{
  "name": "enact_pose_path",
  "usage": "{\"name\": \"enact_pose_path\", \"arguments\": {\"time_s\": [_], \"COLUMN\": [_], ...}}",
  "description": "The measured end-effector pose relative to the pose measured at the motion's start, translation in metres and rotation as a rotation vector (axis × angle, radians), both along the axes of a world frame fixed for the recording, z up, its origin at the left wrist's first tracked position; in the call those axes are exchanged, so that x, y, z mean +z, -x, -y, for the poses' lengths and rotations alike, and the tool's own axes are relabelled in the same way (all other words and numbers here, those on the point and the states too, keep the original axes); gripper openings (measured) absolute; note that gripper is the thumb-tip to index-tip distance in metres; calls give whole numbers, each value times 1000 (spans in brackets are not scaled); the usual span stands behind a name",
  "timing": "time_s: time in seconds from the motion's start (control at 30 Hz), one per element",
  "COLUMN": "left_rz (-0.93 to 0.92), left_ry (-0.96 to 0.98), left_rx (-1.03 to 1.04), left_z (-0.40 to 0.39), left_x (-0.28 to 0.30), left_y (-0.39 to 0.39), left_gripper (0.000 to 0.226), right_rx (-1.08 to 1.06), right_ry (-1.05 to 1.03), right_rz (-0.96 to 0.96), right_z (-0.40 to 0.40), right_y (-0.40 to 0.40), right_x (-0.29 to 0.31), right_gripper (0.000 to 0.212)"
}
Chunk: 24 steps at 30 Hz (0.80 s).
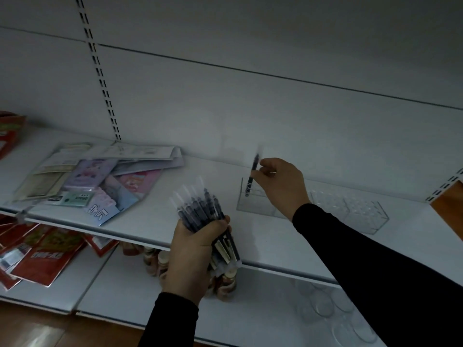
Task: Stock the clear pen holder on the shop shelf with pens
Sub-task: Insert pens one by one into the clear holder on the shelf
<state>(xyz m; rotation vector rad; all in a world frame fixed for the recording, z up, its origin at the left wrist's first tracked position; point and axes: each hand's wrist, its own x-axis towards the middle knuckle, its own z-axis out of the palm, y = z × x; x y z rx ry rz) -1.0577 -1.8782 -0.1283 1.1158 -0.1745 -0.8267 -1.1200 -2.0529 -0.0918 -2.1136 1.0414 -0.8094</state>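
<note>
The clear pen holder (313,209) sits on the white shelf (275,246), toward its back edge and right of the middle. It is a long see-through box split into compartments with rows of round holes on top. Only one pen (251,176) is at it: the dark pen stands nearly upright with its lower tip inside the leftmost compartment, near the holder's left wall. The right hand (280,182) pinches this pen near its middle between thumb and fingertips. The pen's top end is blurred.

The left hand (198,249) is wrapped around a thick bundle of pens (208,219), held over the shelf's front edge, with the clear caps fanning up and to the left. How many pens are in the bundle cannot be told.

The right arm's black sleeve (363,249) crosses in front of the holder's middle and hides it there. The holder's walls are faint against the white shelf, so its compartment count is hard to make out.

At the left end of the shelf lies a loose pile of stationery packs (95,181), some overhanging the front edge. Bare shelf lies between that pile and the holder. On the lower shelf (120,291), small bottles (225,284) stand partly hidden behind the left hand, red packets (42,256) lie at the left, cut off by the picture edge, and clear round lids (333,309) are barely visible at the right.
</note>
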Motion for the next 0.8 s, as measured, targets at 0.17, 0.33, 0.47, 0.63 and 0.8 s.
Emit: {"name": "enact_pose_path", "arguments": {"time_s": [0.17, 0.33, 0.47, 0.63, 0.8], "left_rz": [-3, 60, 103, 63, 17], "left_ry": [-30, -6, 24, 23, 1], "left_rx": [-56, -108, -127, -115, -85], "left_z": [-1, 0, -1, -1, -2], "left_x": [4, 9, 13, 13, 13], "left_y": [6, 13, 15, 16, 16], "left_gripper": [21, 19, 25, 26, 17], "right_rx": [0, 322, 341, 339, 307], "right_ry": [-100, -415, -551, -648, -539], "right_rz": [119, -29, -48, -27, -11], "right_z": [-24, -55, -61, -59, -56], "right_y": [18, 21, 24, 27, 27], "right_x": [4, 5, 5, 10, 18], "right_gripper": [19, 21, 19, 11, 4]}}
